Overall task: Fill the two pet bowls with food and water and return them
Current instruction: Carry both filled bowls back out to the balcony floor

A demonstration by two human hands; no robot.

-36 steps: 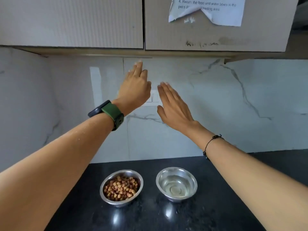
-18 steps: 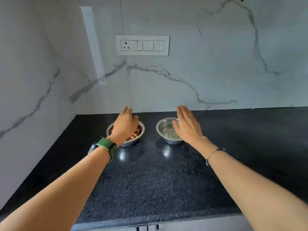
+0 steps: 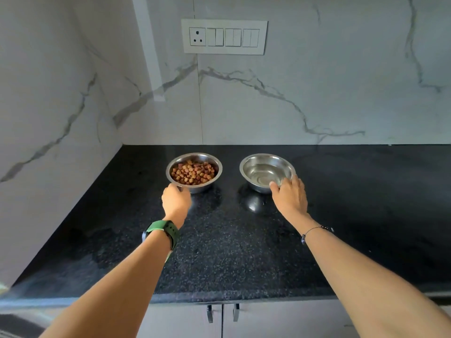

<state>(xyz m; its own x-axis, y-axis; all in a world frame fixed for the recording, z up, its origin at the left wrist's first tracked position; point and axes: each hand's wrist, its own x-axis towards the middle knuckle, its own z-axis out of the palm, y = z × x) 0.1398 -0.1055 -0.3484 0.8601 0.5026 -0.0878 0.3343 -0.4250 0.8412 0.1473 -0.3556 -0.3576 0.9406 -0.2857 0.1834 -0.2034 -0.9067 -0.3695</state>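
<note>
My left hand (image 3: 176, 200) is closed on the near rim of the kibble bowl (image 3: 194, 172), fingers curled over the edge at its front left. That steel bowl sits on the black granite tabletop (image 3: 227, 252), toward the back wall, and is well filled with brown pellets. Just beside it to the right, apart and not touching, stands the water bowl (image 3: 267, 172); I can make out a shallow pool of clear water in its bottom. My right hand (image 3: 290, 196) grips its near right rim, thumb over the lip and into the bowl, the other fingers hidden on the outside.

I judge the filling finished, so the step in hand is the return: both bowls are gripped but, as far as I can tell, not yet lifted off the tabletop. The next move calls for raising the two together and keeping them level, the water bowl above all, since a one-sided rim grip will want to tip it. The feeding spot is out of view, so I cannot say where they must go.
</note>
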